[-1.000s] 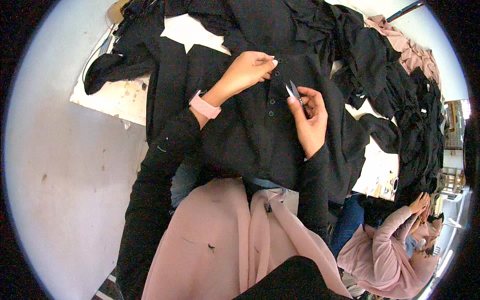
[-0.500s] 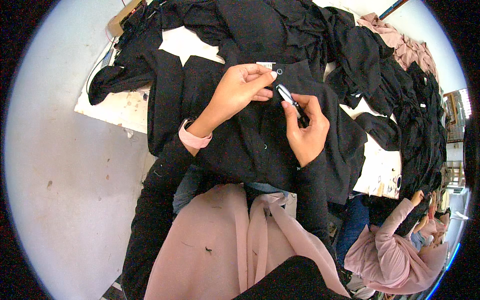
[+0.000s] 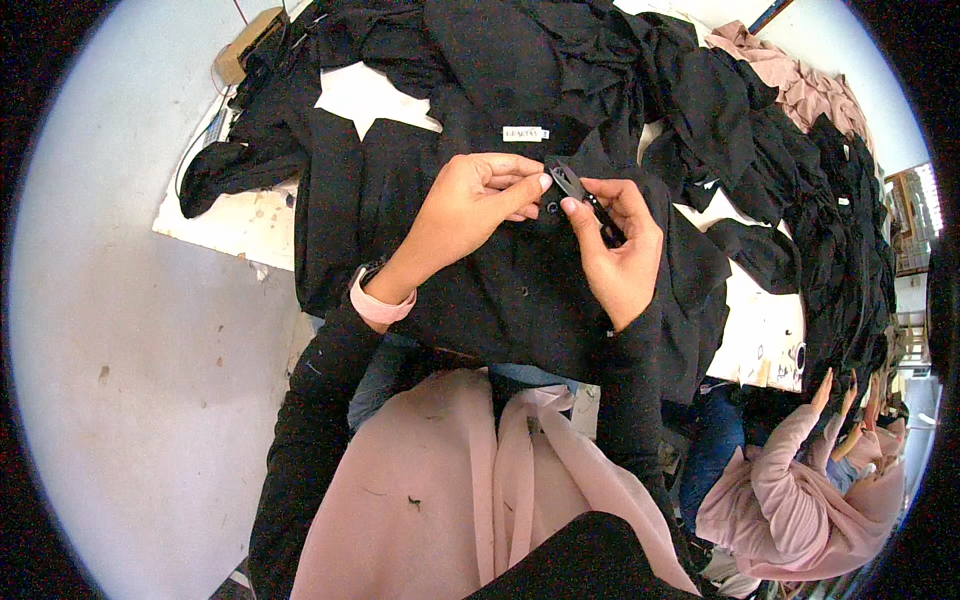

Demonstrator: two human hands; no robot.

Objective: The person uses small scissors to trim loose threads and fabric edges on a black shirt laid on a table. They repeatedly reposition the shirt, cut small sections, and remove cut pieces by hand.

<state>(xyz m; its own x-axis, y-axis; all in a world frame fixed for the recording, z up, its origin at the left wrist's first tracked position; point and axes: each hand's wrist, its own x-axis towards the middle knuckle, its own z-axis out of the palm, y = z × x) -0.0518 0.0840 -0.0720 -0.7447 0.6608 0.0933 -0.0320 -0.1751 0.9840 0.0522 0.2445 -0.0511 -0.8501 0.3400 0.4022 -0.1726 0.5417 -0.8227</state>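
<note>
A black garment (image 3: 450, 300) lies spread before me, its collar area with a white label (image 3: 524, 133) turned toward the far side. My left hand (image 3: 480, 205) is closed in a pinch at the garment's upper opening; whether a loose thread is also between the fingertips is too small to tell. Just below the pinch shows a small dark round button (image 3: 551, 208). My right hand (image 3: 620, 245) grips black thread snips (image 3: 590, 200) between thumb and fingers. Their blade end points up and left, close beside my left fingertips.
More black garments (image 3: 520, 60) heap over the far side and right of the white table (image 3: 765, 335). Pink cloth (image 3: 790, 80) is piled at the far right. A brown box (image 3: 248, 45) stands at the far left. At the lower right sits another person in a pink covering (image 3: 790, 510).
My left hand has moved slightly nearer to me, and the label behind it shows more fully. The snips have turned, with their tip now close against the left fingertips.
</note>
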